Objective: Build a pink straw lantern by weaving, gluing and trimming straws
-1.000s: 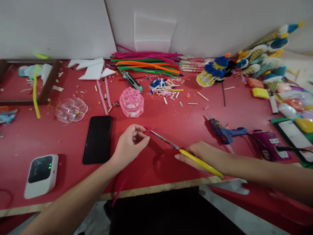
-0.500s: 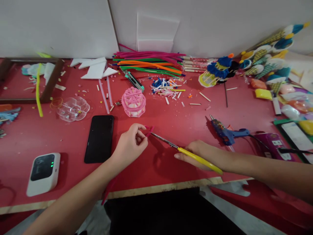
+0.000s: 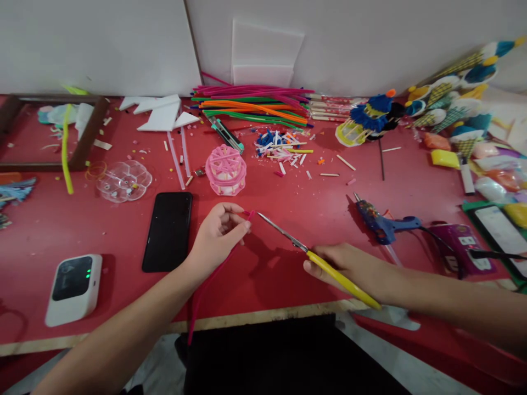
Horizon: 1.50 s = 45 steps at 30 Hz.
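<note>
My left hand (image 3: 220, 233) pinches a magenta pipe cleaner (image 3: 205, 288) between thumb and fingers. Its short bent end pokes out past my fingertips, while the long tail hangs down over the table's front edge. My right hand (image 3: 343, 269) is closed around the handles of yellow scissors (image 3: 284, 233). Their blades point up and left, looking nearly closed, with the tips just right of the bent end. Beyond my left hand stands a small round pink pipe-cleaner structure (image 3: 226, 171) with pale sticks in it.
A black phone (image 3: 168, 231) and a white device (image 3: 74, 289) lie to the left. A blue glue gun (image 3: 382, 219) with its cord is at right. Bundled pipe cleaners (image 3: 253, 107), a cutter knife (image 3: 224, 131) and cut bits (image 3: 280, 147) lie behind. A blue-topped model (image 3: 366, 120) stands back right.
The scissors have drawn slightly down and right, off the pipe cleaner. My left hand has turned, showing more of the tail. A small magenta bit now lies on the table near the cut pieces.
</note>
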Each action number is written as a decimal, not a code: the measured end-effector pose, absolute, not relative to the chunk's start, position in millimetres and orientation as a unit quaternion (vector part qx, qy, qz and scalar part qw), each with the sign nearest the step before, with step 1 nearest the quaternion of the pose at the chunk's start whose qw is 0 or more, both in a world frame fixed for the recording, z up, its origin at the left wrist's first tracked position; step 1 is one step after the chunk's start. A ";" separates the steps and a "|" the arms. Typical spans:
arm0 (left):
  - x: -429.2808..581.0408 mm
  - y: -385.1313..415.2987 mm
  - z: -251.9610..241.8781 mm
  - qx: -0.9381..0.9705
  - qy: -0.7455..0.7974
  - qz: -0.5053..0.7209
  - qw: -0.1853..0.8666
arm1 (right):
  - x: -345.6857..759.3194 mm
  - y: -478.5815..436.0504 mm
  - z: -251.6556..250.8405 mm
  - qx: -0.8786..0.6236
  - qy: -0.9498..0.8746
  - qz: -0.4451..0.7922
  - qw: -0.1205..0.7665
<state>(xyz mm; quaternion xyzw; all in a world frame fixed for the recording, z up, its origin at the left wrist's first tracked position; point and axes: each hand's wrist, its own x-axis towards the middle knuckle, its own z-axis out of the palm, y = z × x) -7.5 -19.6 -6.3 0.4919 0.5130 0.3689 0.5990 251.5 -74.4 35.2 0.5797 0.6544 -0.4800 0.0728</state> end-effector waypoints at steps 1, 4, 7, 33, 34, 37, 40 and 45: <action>-6.5 -19.9 -5.6 0.476 0.507 0.374 0.613 | 250.7 -75.1 35.6 0.581 0.658 -0.474 0.074; -4.8 -20.9 -4.4 0.451 0.492 0.380 0.640 | 248.1 -77.1 35.7 0.582 0.662 -0.464 0.085; -4.9 -21.7 -4.0 0.448 0.485 0.381 0.648 | 247.1 -78.5 34.4 0.581 0.663 -0.462 0.093; -6.7 -17.4 -25.8 0.488 0.481 0.499 0.530 | 262.2 -25.0 42.6 0.593 0.786 -0.154 0.085; -7.0 -17.4 -25.6 0.490 0.482 0.498 0.529 | 249.8 -10.2 41.9 0.606 0.779 -0.145 0.070; -7.4 -17.1 -25.3 0.494 0.484 0.498 0.524 | 216.0 30.0 33.1 0.639 0.758 -0.125 0.039; -7.5 -17.1 -25.3 0.496 0.489 0.498 0.517 | 194.4 52.9 22.9 0.667 0.736 -0.111 0.021; -7.7 -18.1 -24.5 0.496 0.500 0.491 0.512 | 186.9 59.5 14.6 0.689 0.718 -0.100 0.010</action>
